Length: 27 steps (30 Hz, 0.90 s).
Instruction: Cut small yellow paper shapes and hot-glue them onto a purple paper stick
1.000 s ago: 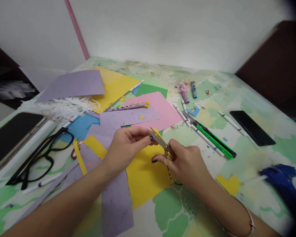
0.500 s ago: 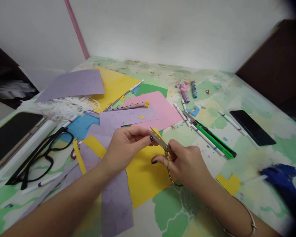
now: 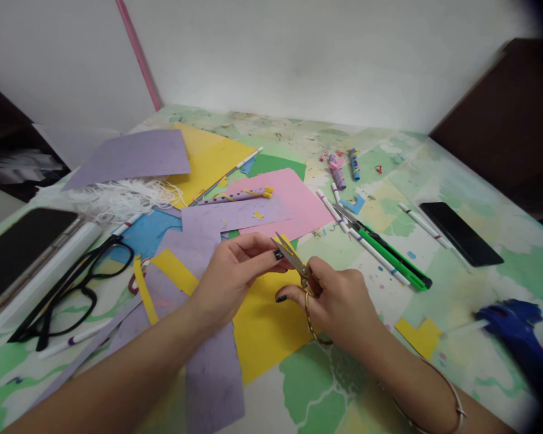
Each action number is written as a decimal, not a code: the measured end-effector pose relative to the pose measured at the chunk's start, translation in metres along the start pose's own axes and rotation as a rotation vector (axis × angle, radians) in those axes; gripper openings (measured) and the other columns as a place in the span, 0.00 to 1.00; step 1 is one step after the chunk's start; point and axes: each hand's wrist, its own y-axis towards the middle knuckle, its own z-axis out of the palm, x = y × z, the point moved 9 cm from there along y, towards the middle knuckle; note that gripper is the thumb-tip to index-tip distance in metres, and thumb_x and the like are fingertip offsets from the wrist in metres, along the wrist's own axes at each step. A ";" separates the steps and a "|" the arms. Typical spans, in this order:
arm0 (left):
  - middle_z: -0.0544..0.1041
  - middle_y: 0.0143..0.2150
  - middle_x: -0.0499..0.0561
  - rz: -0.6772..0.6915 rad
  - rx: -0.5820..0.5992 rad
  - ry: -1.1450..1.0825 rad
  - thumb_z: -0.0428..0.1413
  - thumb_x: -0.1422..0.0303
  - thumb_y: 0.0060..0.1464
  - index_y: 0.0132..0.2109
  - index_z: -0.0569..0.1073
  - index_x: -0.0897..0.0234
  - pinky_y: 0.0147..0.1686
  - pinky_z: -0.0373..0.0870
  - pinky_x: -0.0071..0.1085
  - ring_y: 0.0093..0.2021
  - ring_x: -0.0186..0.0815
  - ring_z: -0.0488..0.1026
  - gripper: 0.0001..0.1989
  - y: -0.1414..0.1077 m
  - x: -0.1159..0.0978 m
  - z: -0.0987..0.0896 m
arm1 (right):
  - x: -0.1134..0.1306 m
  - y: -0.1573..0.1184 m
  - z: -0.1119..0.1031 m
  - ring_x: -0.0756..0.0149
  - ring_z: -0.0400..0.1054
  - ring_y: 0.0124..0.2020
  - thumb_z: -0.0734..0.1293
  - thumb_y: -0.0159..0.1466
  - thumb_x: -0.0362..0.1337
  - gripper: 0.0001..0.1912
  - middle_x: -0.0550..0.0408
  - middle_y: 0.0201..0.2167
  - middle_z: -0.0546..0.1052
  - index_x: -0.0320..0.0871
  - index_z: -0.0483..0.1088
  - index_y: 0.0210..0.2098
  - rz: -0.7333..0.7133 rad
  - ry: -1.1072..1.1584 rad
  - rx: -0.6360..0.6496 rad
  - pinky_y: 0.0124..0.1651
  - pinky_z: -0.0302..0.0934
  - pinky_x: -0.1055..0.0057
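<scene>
My left hand [image 3: 238, 271] is closed in a pinch, holding a small piece of yellow paper [image 3: 288, 242] that is mostly covered by fingers and blades. My right hand [image 3: 341, 298] grips a small pair of scissors [image 3: 293, 258] with gold handles, its thumb in one loop. The blades are slightly parted and lie at the left fingertips, over the yellow piece. Beneath both hands is a yellow sheet [image 3: 271, 328]. Behind them, a tiny yellow cutout [image 3: 258, 215] rests on a purple paper strip [image 3: 203, 218], near a decorated purple paper roll [image 3: 239, 195].
On the right are a green utility knife [image 3: 391, 256], a phone [image 3: 461, 232], a blue glue gun [image 3: 511, 319] and a yellow scrap [image 3: 420, 336]. Eyeglasses [image 3: 90, 295], white string [image 3: 131, 199] and a pencil-case-like box [image 3: 31, 259] occupy the left. Two small decorated rolls, purple [image 3: 337, 175] and blue [image 3: 353, 166], stand farther back.
Almost nothing differs. The right hand and scissors have shifted very slightly left, and the view has moved a little.
</scene>
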 end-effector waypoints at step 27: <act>0.81 0.33 0.47 -0.037 -0.002 -0.149 0.63 0.75 0.48 0.30 0.79 0.65 0.40 0.74 0.26 0.35 0.30 0.77 0.02 -0.001 0.007 0.004 | 0.004 0.002 -0.005 0.76 0.51 0.11 0.53 0.64 0.62 0.30 0.64 0.10 0.60 0.42 0.59 0.22 0.005 -0.005 -0.030 0.17 0.44 0.76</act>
